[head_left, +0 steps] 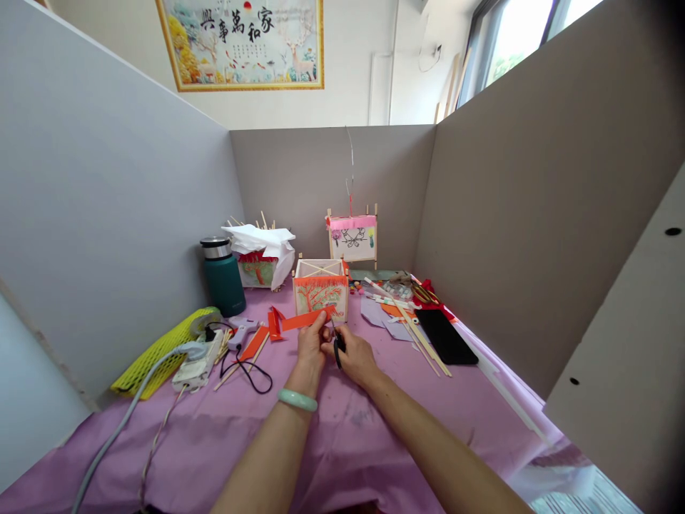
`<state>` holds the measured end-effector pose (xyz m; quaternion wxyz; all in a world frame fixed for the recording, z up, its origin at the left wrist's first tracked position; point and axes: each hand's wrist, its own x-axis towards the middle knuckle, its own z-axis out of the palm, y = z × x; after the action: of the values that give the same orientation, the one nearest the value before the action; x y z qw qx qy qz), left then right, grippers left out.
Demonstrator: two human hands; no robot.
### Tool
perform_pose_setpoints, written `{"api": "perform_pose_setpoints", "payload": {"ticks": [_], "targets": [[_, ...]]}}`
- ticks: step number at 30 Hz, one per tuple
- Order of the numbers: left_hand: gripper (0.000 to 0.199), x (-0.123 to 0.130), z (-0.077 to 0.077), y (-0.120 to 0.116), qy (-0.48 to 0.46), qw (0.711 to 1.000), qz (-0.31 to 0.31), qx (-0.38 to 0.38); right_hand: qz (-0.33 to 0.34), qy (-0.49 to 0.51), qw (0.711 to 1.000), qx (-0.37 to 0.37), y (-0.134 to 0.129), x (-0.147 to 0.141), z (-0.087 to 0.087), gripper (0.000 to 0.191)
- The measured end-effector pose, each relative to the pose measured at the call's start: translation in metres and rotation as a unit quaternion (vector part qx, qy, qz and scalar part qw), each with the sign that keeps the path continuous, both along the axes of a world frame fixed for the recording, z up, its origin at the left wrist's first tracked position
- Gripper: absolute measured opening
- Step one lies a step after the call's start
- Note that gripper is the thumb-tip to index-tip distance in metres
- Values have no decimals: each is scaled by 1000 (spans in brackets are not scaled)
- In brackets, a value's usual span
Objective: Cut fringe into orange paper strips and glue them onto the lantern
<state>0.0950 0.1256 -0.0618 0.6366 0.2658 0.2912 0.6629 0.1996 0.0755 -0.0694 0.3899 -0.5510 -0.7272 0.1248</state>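
Pinched in my left hand [311, 344] is an orange-red paper strip [302, 320], which stretches out to the left. My right hand [354, 355] grips a pair of black-handled scissors [338, 344]. The blades point up at the strip's right end, close to my left fingertips; whether they are open or closed is too small to tell. Right behind the strip stands a box-shaped paper lantern [321, 291] with a wooden stick frame, a painted tree and an orange fringe along its top edge. Folded orange paper [275, 325] lies at the strip's left end.
At left are a teal bottle [223, 282], a glue gun [242, 332], a power strip [195, 368] and cables. A second lantern [353, 239] hangs at the back. Wooden sticks [422, 339], paper pieces and a black phone-like slab [446, 337] lie right. Grey partitions [332, 168] enclose the table.
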Motion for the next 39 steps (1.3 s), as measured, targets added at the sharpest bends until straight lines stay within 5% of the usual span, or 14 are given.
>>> {"api": "perform_pose_setpoints", "payload": {"ticks": [39], "targets": [[43,-1,1,-2,20,999,-32,6,-40,-19,999,28,5,1,-6,30]]}}
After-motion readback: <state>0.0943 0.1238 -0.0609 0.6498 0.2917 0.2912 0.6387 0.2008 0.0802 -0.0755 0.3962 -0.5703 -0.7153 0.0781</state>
